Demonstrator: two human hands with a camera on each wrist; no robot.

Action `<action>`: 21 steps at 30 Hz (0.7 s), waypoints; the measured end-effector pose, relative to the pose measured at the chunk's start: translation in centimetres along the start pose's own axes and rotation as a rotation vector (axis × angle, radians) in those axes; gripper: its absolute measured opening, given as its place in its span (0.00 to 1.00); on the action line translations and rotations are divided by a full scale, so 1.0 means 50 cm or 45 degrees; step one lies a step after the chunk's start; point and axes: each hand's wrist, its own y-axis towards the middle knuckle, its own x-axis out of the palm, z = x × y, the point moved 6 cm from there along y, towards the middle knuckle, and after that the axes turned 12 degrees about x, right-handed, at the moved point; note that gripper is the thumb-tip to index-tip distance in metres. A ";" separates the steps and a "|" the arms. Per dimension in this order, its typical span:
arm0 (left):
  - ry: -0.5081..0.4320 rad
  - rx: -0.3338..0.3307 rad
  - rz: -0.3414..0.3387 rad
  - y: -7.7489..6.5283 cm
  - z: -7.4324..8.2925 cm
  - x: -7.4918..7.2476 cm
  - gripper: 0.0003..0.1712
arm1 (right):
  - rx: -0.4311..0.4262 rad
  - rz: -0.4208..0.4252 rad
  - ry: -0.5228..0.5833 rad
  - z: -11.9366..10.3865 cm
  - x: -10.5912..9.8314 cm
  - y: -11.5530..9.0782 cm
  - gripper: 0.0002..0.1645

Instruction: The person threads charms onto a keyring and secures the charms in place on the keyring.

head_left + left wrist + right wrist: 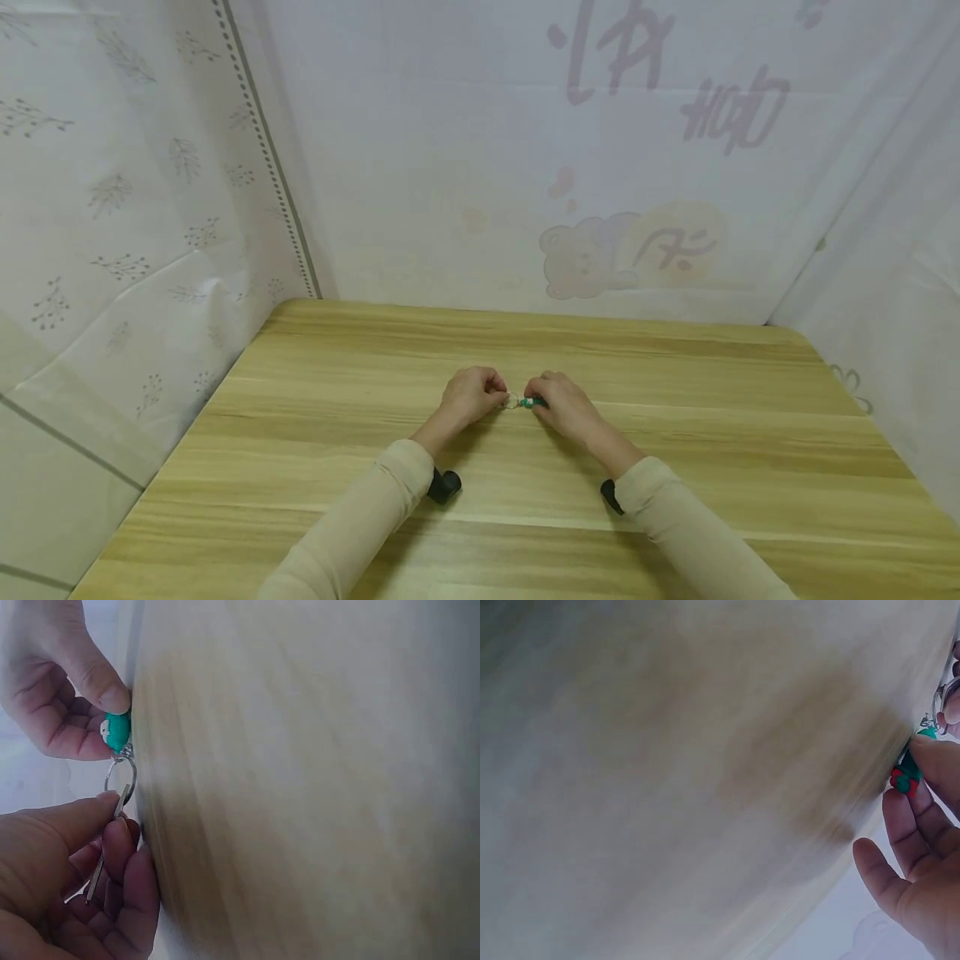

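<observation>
My left hand [472,395] pinches a thin metal key [96,879] between thumb and fingers. The key sits on a silver split ring [133,780], and a short chain links that ring to a small green figure charm [117,733] with a white patch. In the right wrist view the charm's other end [904,781] shows red and green. My right hand [567,407] holds the charm between thumb and fingers. Both hands are close together just over the middle of the table, with the ring spanning the gap between them.
The wood-grain table [525,558] fills the lower view, its far edge against a pale printed curtain [420,167]. More patterned cloth [150,208] hangs at the left side. Black wrist mounts [444,487] show beside both sleeves.
</observation>
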 end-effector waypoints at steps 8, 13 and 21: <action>0.006 0.000 0.017 -0.003 0.000 -0.005 0.04 | -0.050 0.052 -0.049 -0.005 -0.004 -0.002 0.08; 0.008 -0.001 0.028 -0.006 -0.001 -0.006 0.04 | -0.057 0.076 -0.071 -0.006 -0.006 -0.005 0.08; 0.032 -0.019 0.038 -0.012 -0.004 -0.012 0.07 | -0.024 0.064 -0.120 0.000 -0.005 -0.006 0.08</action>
